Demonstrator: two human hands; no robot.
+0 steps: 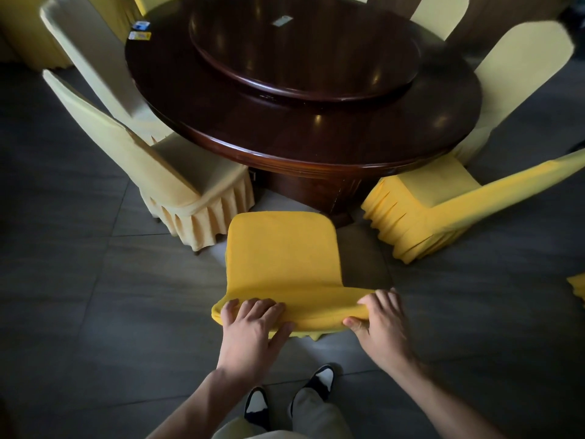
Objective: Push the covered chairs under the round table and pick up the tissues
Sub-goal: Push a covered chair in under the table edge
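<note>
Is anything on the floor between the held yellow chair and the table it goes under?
Nothing visible. Both hands, left and right, grip the chair by its back; bare floor lies ahead to the table, with neighbouring chairs at either side of the gap.

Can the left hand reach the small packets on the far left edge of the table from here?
Probably not: the left hand grips the yellow chair's back, and the packets lie across the round table, beyond the cream chairs.

A dark round table [316, 131] fills the upper middle, bearing a turntable [304, 55] and two small packets [140, 30] upper left.
</note>
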